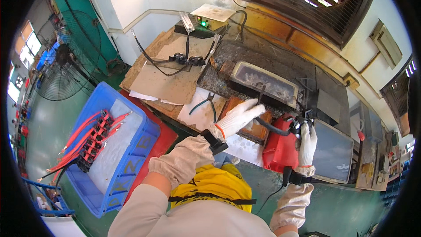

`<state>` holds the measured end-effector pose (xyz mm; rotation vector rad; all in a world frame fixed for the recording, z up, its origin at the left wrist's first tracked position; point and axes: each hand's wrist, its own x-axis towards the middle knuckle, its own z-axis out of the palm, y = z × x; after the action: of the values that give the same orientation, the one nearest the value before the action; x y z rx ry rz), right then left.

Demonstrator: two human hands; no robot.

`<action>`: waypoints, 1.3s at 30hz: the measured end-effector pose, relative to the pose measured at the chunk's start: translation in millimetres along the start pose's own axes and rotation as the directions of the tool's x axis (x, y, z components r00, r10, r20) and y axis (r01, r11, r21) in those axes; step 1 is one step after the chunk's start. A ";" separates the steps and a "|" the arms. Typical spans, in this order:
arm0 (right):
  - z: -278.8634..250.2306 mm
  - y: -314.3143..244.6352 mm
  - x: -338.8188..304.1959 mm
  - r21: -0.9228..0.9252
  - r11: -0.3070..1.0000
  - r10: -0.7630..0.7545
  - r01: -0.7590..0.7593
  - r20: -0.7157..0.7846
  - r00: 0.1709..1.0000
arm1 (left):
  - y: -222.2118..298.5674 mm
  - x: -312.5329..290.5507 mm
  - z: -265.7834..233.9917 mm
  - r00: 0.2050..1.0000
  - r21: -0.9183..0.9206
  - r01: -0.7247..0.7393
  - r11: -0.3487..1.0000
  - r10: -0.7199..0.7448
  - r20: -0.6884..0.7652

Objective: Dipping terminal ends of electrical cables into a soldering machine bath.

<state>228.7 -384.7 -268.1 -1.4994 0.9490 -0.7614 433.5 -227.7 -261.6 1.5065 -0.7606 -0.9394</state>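
Note:
My left hand (243,116), in a white glove, is closed on a thick black cable (274,128) in front of a rectangular metal pot (265,82) with a silvery surface. A dark thin end (262,93) pokes up past its fingertips toward the pot's near rim; I cannot tell if it touches. The cable curves right to a black part with shiny metal fittings (299,125). My right hand (308,142), also gloved, grips that part from the right. Below it sits a red plastic container (280,149). A rusty orange tray (250,120) lies partly hidden beneath my left hand.
Pliers (209,101) lie on paper to the left. Similar black cabled parts (186,59) rest on cardboard, near a control box with a green light (210,21). A blue crate (149,136) at left holds red-cabled parts (96,134). A fan (66,57) stands behind it.

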 end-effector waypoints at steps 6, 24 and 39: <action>-15.2 30.5 -11.6 0.377 0.926 -0.036 -0.015 0.127 0.991 | -21.5 11.5 5.6 0.975 0.033 -0.170 0.985 0.163 0.148; -1.7 73.6 -9.9 0.663 0.730 -0.125 0.163 -0.104 0.987 | -17.3 41.3 22.9 0.969 0.305 -0.248 0.920 0.229 0.096; -2.5 66.7 -14.1 0.715 0.682 -0.087 0.156 -0.133 0.987 | 14.4 33.6 58.1 0.650 0.762 -0.446 0.469 0.755 -0.084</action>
<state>210.2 -375.1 -333.0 -0.8218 0.4951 -1.1478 398.7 -286.3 -254.1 1.7527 -1.3063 0.3145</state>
